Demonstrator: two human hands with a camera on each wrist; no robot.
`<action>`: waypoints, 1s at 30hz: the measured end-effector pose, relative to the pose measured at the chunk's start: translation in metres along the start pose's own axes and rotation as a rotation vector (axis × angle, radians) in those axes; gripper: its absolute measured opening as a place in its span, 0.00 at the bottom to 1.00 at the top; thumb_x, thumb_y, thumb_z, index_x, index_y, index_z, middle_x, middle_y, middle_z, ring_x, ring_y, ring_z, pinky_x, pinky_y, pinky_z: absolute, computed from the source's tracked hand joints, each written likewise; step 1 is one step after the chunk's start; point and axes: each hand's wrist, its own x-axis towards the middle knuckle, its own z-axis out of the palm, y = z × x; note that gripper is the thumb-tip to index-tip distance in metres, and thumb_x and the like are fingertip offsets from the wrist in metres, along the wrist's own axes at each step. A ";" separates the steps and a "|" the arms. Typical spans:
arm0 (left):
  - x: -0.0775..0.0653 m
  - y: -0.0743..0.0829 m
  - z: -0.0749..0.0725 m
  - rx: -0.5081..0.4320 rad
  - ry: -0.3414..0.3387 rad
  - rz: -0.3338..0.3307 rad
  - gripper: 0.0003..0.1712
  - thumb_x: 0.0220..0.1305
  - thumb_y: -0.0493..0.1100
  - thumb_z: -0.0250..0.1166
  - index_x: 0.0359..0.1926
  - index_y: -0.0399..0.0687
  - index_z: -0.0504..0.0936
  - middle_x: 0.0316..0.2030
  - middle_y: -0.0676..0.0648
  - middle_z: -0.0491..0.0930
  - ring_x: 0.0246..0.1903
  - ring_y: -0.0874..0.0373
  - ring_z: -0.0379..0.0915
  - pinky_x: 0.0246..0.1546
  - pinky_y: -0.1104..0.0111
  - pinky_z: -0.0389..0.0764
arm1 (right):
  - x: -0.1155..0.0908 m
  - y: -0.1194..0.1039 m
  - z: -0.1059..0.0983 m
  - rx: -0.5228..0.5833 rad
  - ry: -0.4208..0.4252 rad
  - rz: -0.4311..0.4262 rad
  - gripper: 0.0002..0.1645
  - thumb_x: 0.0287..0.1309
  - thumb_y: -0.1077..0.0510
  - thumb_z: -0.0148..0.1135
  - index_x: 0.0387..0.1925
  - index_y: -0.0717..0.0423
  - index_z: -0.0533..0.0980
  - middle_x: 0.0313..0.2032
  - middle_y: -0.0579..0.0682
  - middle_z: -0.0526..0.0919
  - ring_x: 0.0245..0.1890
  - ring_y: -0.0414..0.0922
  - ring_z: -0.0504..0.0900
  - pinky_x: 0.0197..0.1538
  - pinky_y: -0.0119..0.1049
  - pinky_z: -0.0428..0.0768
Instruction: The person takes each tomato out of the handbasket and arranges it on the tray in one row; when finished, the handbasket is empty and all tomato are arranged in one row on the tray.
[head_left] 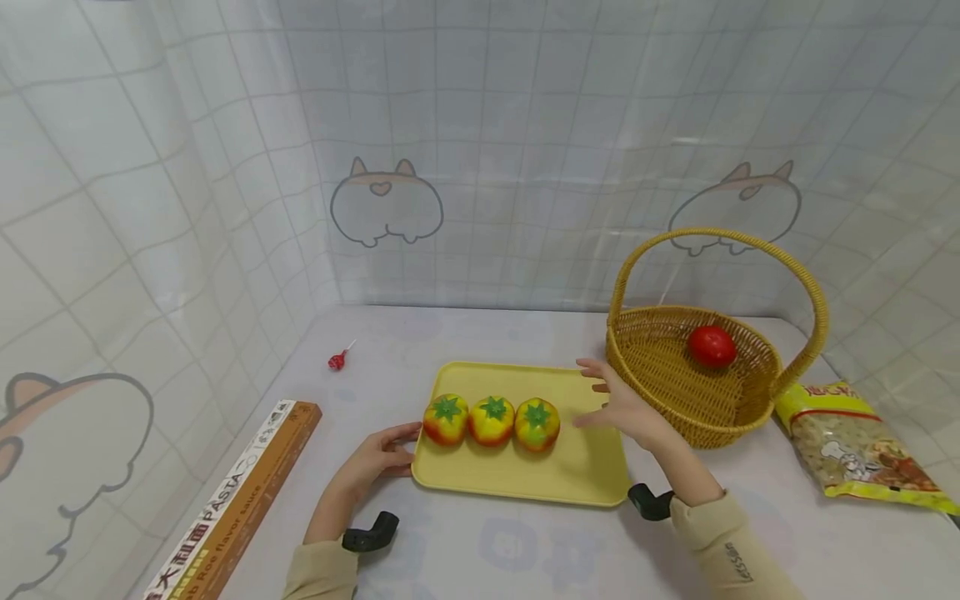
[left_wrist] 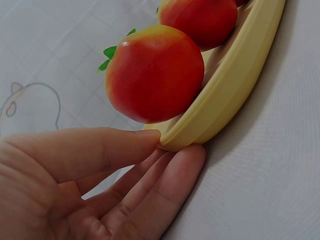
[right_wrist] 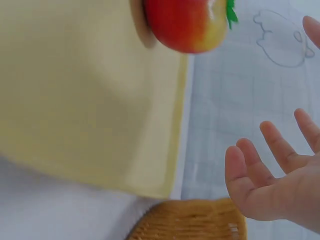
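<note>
Three fruits (head_left: 491,422) line the tray (head_left: 517,477) in head view; right wrist's shows one.

Had free room on the right part of the yellow tray (head_left: 581,468), just left of the right hand (head_left: 632,412); met three fruits (head_left: 491,422) side by side farther left, with scarcely a gap between; found the left end taken by the left hand (head_left: 373,460); could pass along the tray's far side, but met the basket (head_left: 708,433) and tall handle (head_left: 816,315) at far right
</note>
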 end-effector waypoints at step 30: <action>0.000 0.001 0.001 0.002 -0.006 0.010 0.35 0.55 0.32 0.61 0.64 0.32 0.62 0.57 0.35 0.67 0.33 0.57 0.73 0.40 0.66 0.81 | -0.030 -0.002 -0.090 -0.061 0.269 -0.026 0.49 0.52 0.53 0.66 0.69 0.57 0.49 0.66 0.63 0.53 0.64 0.62 0.51 0.59 0.61 0.61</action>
